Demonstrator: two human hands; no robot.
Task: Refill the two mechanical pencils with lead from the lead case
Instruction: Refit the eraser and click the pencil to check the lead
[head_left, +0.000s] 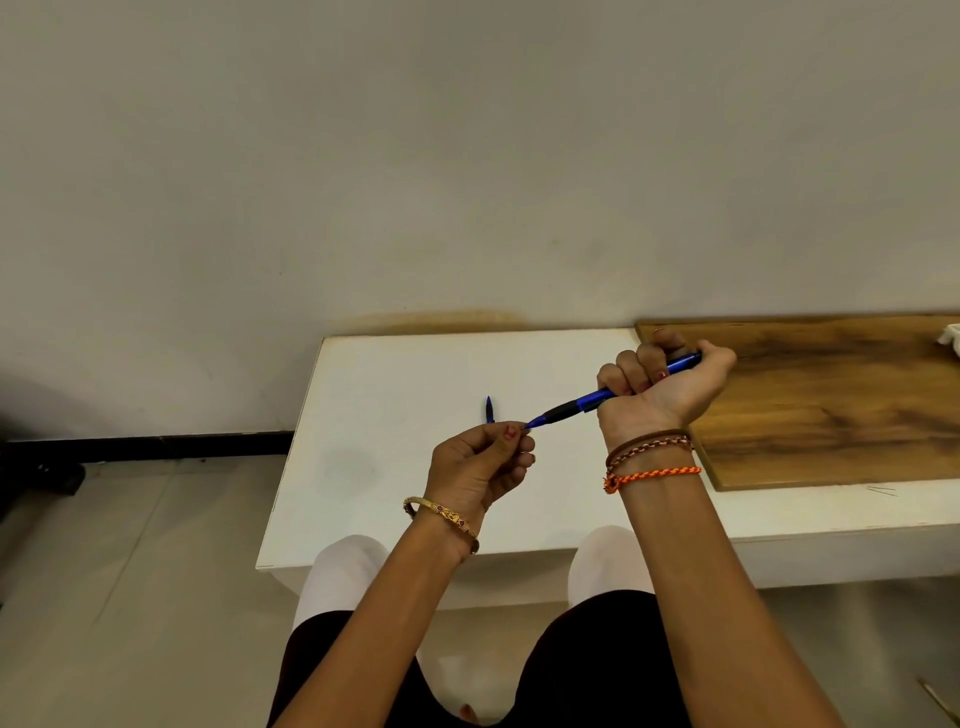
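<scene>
Fingers (511, 434) pinch at blue pencil (597, 397) tip, right hand (662, 382) gripping barrel

Right hand (662, 384) raised above the table, palm turned toward the camera, fingers curled in a fist around the rear half of a blue mechanical pencil with black grip (597, 401). Wrist wore brown and orange braided threads. Left hand (480, 462) lower, thumb and forefinger pinched together at the pencil's tip. Gold bangle on left wrist. Both forearms bare, extended forward.

white object (951, 340) cut by right edge, second pencil (489, 409) half-hidden
</scene>
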